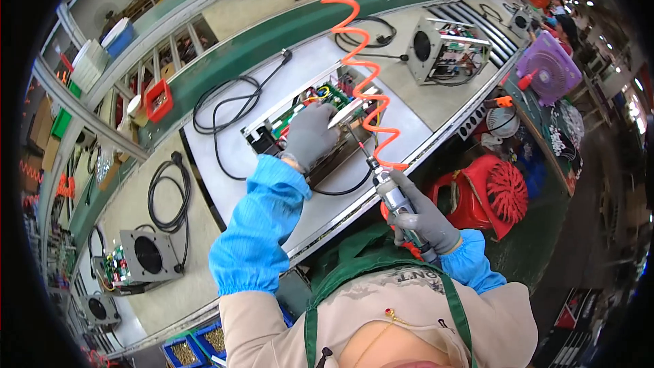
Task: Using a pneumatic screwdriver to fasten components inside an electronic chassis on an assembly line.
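Note:
An opened electronic unit (272,123) with green circuit boards and coloured wires lies on the white work surface. Over its near side is my left hand (312,138), in a grey glove, with the fingers curled; whatever they grip is hidden. Beside those fingers is a pale, strip-like part (349,113). My right hand (426,221), also gloved, is wrapped round a silver pneumatic screwdriver (394,197). Its thin bit slants up toward the unit's right end, and I cannot tell whether it touches. An orange coiled air hose (347,27) hangs in front of the unit.
Similar units with round fans stand at the right (446,53) and lower left (146,255). Black power cables (231,105) lie looped on the bench. A red parts bin (159,101) is at the back left. A red stool (477,194) and a purple fan (549,68) stand right.

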Demonstrator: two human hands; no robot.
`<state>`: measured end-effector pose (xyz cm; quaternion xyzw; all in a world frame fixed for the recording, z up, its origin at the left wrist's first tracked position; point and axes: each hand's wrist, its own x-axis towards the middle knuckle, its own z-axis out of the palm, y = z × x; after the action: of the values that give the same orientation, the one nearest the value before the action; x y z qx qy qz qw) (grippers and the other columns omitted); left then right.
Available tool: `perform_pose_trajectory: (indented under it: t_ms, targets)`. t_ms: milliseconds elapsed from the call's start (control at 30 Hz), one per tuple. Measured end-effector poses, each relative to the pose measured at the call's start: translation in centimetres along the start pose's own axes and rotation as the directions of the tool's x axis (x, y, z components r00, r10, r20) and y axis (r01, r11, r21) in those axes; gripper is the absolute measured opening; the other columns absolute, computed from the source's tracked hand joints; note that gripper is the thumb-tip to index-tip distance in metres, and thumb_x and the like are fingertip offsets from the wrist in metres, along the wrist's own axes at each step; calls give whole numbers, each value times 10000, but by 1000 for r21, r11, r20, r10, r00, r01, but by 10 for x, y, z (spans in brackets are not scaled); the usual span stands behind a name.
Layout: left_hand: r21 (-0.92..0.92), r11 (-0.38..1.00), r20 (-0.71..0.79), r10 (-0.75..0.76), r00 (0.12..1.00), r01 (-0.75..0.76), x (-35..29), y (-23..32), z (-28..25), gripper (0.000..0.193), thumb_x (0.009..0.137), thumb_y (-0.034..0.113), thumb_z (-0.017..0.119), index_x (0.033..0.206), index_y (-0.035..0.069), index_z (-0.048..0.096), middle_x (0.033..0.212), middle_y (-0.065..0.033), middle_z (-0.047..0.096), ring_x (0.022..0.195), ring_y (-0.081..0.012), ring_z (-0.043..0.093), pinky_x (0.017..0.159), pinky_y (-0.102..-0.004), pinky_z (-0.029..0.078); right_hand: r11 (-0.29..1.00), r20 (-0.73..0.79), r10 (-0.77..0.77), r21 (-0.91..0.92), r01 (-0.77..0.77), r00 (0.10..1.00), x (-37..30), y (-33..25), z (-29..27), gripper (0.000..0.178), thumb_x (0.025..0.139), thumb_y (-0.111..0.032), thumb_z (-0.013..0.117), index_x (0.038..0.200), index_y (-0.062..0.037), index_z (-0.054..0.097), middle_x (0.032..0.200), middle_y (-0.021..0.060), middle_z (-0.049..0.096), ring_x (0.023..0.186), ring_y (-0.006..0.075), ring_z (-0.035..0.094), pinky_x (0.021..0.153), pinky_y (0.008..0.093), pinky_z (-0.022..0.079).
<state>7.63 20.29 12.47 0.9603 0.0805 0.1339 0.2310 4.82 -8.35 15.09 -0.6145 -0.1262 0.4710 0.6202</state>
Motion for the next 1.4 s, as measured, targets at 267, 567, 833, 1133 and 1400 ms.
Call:
perform_pose_trajectory:
  t_ms: [267,567,833,1133,1400]
  targets:
    - [-102,995,-78,5,997,-13,-8,1,1,365,728,171,687,1083,98,652,990,-150,652,923,-336,634,831,-412,511,999,-11,45,-18,-45,999,-2,-1,3,946,669,-68,573,1523,-188,182,877,136,558,587,190,596,576,319,531]
    - [-184,983,-55,-13,998,3,-7,1,0,362,724,174,694,1078,99,679,1005,-151,669,966,-329,627,883,-399,491,998,27,14,-60,-12,1000,-1,5,-5,955,680,-104,611,1525,-181,172,874,108,542,617,169,579,578,309,530]
    - [-170,985,-72,-6,997,-7,-8,3,-3,351,724,178,699,1062,86,685,993,-152,674,947,-318,636,862,-384,498,997,63,8,-71,-4,998,4,10,-12,942,707,-92,624,1526,-161,162,863,67,516,660,140,551,596,284,522]
    - [-217,975,-47,-61,997,50,-6,4,-4,361,725,168,706,1078,91,690,993,-138,688,906,-292,660,831,-357,514,732,80,-403,-569,374,912,32,45,-39,770,734,-129,708,1440,-140,400,993,32,611,856,125,582,754,299,474]
    - [-207,976,-33,-75,997,67,-7,5,-4,377,713,152,712,1084,91,692,1010,-141,691,912,-287,669,844,-346,516,1000,115,-21,-10,22,993,31,33,-51,916,645,-56,693,1478,-162,328,912,89,561,727,166,607,631,307,528]
